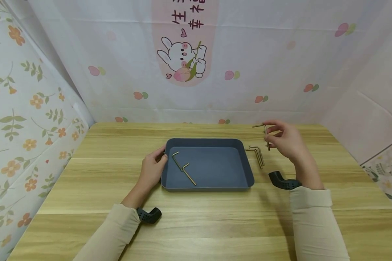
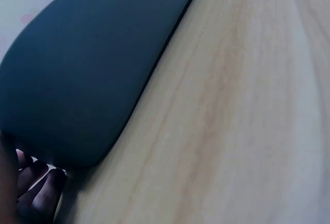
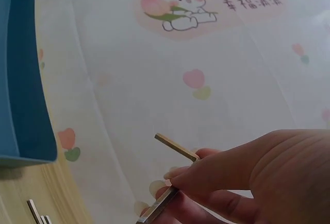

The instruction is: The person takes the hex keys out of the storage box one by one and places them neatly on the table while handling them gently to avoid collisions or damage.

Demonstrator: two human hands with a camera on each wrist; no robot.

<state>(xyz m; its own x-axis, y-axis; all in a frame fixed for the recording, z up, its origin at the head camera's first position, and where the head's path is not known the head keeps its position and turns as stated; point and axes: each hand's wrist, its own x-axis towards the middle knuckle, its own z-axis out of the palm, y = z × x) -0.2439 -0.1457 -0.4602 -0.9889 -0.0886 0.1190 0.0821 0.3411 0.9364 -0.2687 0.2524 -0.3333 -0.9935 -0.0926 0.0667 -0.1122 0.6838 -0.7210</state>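
Observation:
My right hand [image 1: 285, 139] pinches a brass-coloured hex key [image 1: 258, 125] between thumb and fingers, raised over the table to the right of the tray. In the right wrist view the key's short arm [image 3: 175, 147] sticks out past the fingertips. My left hand [image 1: 151, 166] grips the left wall of a shallow grey-blue tray [image 1: 215, 163], thumb at the rim and fingers outside. Inside the tray, toward the left, lie a hex key [image 1: 177, 162] and another hex key [image 1: 189, 175], their ends close together. Several hex keys [image 1: 258, 157] lie side by side on the table, right of the tray.
The wood-grain table [image 1: 202, 221] carries the tray near its back half. A white curtain [image 1: 117, 47] with a rabbit print hangs right behind the table's far edge. Floral cloth [image 1: 23, 119] covers the left side. Dark wrist mounts [image 1: 282, 181] sit on both forearms.

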